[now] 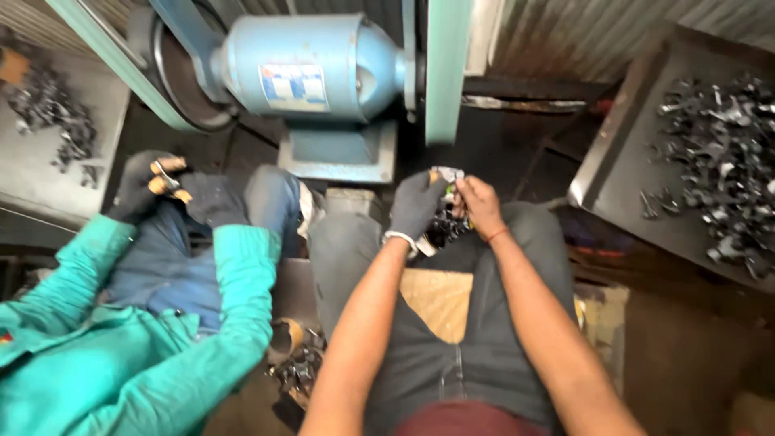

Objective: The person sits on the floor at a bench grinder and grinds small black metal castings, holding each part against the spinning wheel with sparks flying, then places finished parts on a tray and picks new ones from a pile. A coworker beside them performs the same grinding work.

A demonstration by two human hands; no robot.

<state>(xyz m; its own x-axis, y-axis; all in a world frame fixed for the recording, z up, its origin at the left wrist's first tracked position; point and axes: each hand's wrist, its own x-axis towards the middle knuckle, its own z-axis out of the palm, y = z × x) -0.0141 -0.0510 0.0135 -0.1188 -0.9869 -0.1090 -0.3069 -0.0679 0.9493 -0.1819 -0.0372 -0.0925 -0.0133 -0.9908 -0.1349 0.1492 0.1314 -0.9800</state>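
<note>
- Workshop floor lay dark below a blue belt grinder (323, 77) at twelve o'clock.
- Gloved left hand (416, 206) and bare right hand (478, 203) together pinched a small metal piece (446, 174), fingers closed.
- Step judged: readying it for grinding; steady grip needed.

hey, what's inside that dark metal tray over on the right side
The dark tray holds a loose heap of small dark metal parts, some catching light. They cover most of its floor, so whatever lies beneath the heap is hidden.

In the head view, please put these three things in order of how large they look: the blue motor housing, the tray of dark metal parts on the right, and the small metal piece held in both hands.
1. Tray of dark metal parts, partly cut off.
2. Blue motor housing; close to the tray in apparent size, so this order is unsure.
3. Small metal piece, clearly smallest.
</note>
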